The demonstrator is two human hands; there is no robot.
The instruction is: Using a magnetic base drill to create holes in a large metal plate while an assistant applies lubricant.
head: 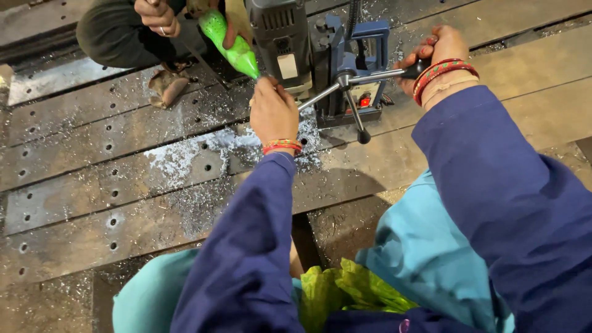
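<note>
Seen from the head camera, a blue and grey magnetic drill press (320, 55) stands on long rusty steel plates (123, 185) punched with rows of small round holes, and everything here is placed from that machine. The person's right hand (435, 52), its wrist ringed with red bangles, is clenched around the black knob of one spoke of the drill's silver feed handle (351, 83), on the machine's right side. The left hand (273, 111), also in red bangles, sits just in front of the drill's base on its left, fingers curled down near the spot under the drill head; whether it grips anything cannot be told, since the back of the hand hides the fingertips. Pale metal shavings (203, 154) lie scattered over the plates in front of and to the left of the machine. Behind the drill on its left, a co-worker's hand (237, 21) holds a green plastic squeeze bottle (231, 43) tilted nozzle-down toward the drilling spot, while that person's other hand (157, 17) rests near a dark sleeve. The wearer's dark blue sleeves (493, 203) and teal garment fill the near foreground, blocking the plates closest to the camera.
</note>
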